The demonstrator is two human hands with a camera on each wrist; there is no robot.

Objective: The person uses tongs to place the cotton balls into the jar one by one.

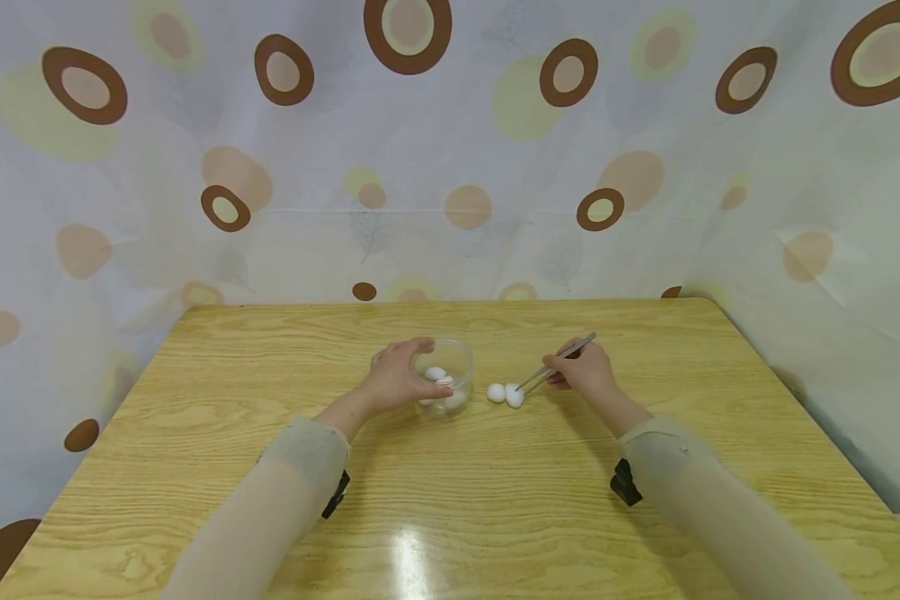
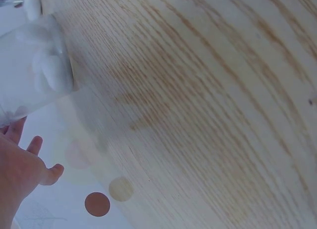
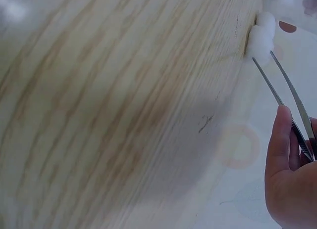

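Observation:
My left hand [image 1: 396, 377] holds a clear round plastic container [image 1: 461, 360] by its side, thumb at the front and fingers at the back rim. Several white cotton balls [image 1: 435, 372] lie inside it. Two more white balls sit side by side on the table to the container's right, the left one [image 1: 497, 392] next to the right one [image 1: 515, 397]. In my right hand [image 1: 591, 368] I pinch metal tweezers [image 1: 581, 342]. Their tips are spread apart right at the nearer cotton ball [image 3: 259, 43] in the right wrist view.
The wood-grain table [image 1: 450, 500] spreads around both hands. A patterned curtain [image 1: 450, 150] hangs behind it and along the sides. Dark straps with wrist cameras show under the left sleeve [image 1: 300, 458] and the right sleeve [image 1: 671, 462].

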